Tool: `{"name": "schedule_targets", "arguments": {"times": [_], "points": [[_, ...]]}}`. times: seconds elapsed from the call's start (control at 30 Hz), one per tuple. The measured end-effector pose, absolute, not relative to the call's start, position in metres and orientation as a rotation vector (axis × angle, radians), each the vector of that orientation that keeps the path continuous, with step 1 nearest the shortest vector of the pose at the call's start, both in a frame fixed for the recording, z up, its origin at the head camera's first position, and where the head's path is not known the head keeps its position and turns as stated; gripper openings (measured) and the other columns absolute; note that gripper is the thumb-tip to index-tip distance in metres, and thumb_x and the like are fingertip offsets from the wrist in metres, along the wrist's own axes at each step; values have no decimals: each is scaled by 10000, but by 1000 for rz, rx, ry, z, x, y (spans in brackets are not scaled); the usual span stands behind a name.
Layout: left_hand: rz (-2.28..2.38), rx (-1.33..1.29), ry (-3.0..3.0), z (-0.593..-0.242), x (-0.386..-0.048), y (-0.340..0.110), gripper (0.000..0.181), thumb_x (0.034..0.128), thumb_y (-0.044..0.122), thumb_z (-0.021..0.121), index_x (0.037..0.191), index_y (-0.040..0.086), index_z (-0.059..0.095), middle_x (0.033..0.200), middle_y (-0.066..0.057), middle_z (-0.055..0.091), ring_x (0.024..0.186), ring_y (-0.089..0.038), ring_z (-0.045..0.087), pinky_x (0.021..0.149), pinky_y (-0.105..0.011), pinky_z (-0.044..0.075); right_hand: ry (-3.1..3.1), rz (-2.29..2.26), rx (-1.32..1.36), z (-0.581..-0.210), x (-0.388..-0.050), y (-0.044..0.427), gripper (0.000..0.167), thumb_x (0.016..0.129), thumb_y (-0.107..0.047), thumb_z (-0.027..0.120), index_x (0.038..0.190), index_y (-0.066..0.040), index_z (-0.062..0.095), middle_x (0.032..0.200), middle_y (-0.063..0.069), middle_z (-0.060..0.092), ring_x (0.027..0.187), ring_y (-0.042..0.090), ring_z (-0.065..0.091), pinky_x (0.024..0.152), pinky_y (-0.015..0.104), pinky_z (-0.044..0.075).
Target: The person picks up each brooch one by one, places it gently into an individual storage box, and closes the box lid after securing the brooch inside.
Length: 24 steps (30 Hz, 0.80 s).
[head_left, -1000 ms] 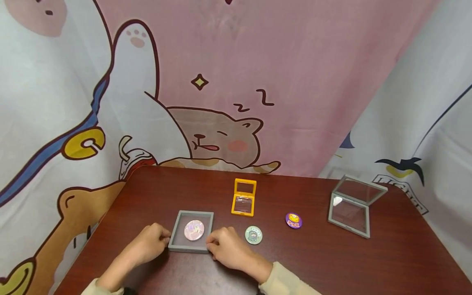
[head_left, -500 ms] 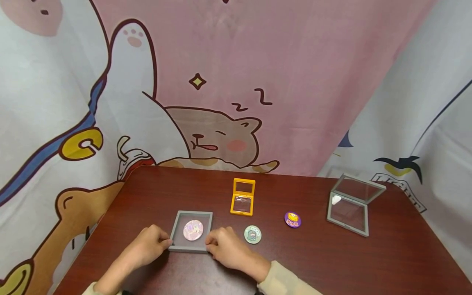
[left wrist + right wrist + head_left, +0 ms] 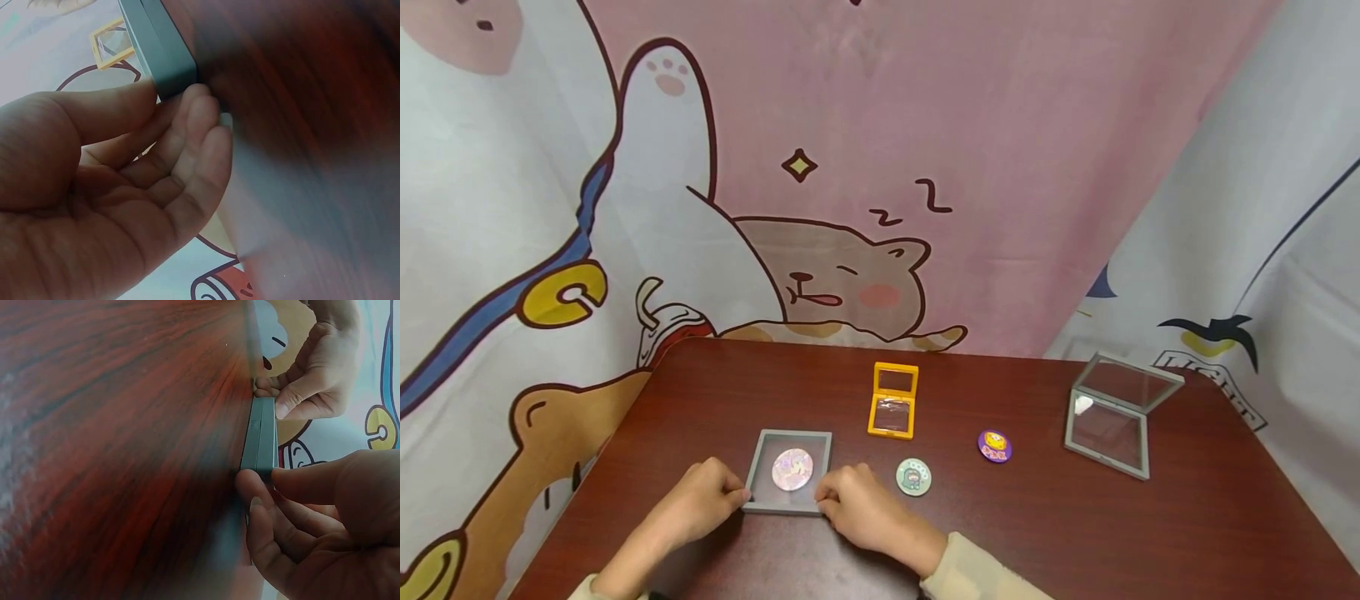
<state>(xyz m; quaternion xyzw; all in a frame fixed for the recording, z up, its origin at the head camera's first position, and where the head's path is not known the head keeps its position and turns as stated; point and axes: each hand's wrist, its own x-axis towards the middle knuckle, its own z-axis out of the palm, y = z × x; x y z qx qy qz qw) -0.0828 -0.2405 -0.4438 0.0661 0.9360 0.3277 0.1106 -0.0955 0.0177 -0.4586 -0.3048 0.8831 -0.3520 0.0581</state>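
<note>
Left hand (image 3: 706, 497) and right hand (image 3: 861, 506) pinch near corners of gray frame (image 3: 786, 508), pink badge (image 3: 792, 470) within; grip scarcely changed over last second, suggesting steadying.

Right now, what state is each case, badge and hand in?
Held gray case: closed
Left hand: pinching its near-left corner
Right hand: pinching its near-right corner
Pink badge: inside that case
Yellow case: open
Other gray case: open, lid raised
Green badge: uncased, flat
Purple badge: uncased, flat

passage: between purple badge (image 3: 995, 446) and open grey case (image 3: 1108, 402) | obstacle: green badge (image 3: 913, 477) beside right grip (image 3: 867, 510)
</note>
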Motion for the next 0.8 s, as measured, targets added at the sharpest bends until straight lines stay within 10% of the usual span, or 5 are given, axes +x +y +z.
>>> {"name": "schedule_targets", "arguments": {"times": [0.8], "points": [[921, 145, 2777, -440, -83, -236, 402, 907, 38, 758, 545, 105, 596, 527, 123, 339, 540, -91, 327, 502, -242, 246, 3092, -772, -890, -451, -100, 80, 293, 825, -237, 883, 1012, -52, 754, 1006, 22, 694, 942, 200, 650, 773, 404, 565]]}}
